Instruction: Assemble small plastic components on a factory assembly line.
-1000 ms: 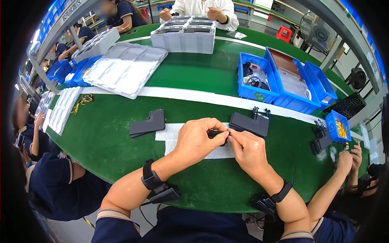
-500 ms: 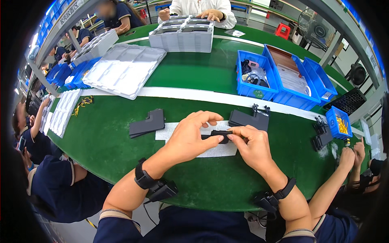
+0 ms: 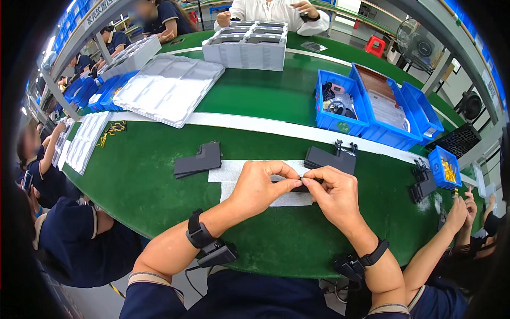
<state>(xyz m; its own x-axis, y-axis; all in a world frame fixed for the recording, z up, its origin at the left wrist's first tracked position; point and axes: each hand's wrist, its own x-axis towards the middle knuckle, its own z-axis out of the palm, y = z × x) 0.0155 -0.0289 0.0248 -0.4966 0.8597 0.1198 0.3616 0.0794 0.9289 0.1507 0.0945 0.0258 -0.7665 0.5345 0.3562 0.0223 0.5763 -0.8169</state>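
Observation:
My left hand (image 3: 258, 187) and my right hand (image 3: 336, 195) meet over the white sheets (image 3: 228, 174) in front of me, thumbs and fingertips pinched together. A small black part (image 3: 298, 187) is held between them, mostly covered by the fingers, so its kind cannot be told. Left of my hands lies a small stack of flat black L-shaped pieces (image 3: 198, 160). Beyond my right hand rests another stack of black L-shaped pieces (image 3: 325, 159), with small black hinge-like parts (image 3: 345, 147) at its far edge.
Blue bins (image 3: 340, 119) stand at the back right, beside a small blue bin of yellow pieces (image 3: 444, 167). White trays (image 3: 169, 90) lie at the back left, near loose yellow pieces (image 3: 111, 132). A co-worker's hands (image 3: 461, 212) are at the right; a person behind stacked trays (image 3: 244, 50) sits opposite.
My left fingers have closed from a spread pose into a pinch at the black part, beside my right fingertips. The part now shows less. The person opposite has lifted a hand off the trays.

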